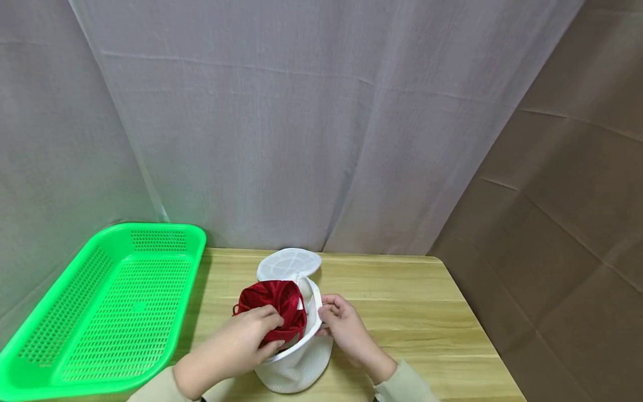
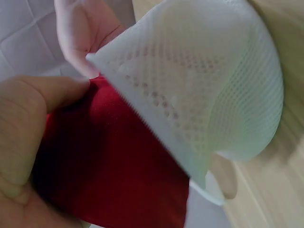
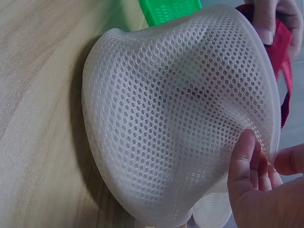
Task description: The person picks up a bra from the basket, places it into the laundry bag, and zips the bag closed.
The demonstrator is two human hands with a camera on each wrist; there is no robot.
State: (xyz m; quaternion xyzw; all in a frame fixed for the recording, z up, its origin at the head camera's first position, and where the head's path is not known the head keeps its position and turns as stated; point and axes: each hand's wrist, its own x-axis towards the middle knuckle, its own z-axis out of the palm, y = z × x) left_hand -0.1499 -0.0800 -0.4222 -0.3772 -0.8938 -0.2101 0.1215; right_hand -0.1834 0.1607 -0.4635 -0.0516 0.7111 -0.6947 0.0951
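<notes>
A dark red, silky cloth item (image 1: 273,298) with a thin loop at its left edge sits partly in the mouth of a white mesh laundry bag (image 1: 296,371). My left hand (image 1: 246,338) grips it, with the thumb along its near side and the fingers over the top. In the left wrist view the red cloth (image 2: 118,156) bulges smoothly beside the bag's zipper edge, its lower part hidden by the mesh. At the bag's right rim, my right hand (image 1: 346,329) pinches the zippered edge between thumb and fingers, as the right wrist view shows.
The bag's round white lid (image 1: 288,263) is folded back behind its mouth. To the left stands a large green perforated plastic basket (image 1: 196,268). Everything rests on a wood-grain table (image 1: 402,312), with grey cloth (image 1: 276,139) behind and brown cloth (image 1: 567,223) on the right.
</notes>
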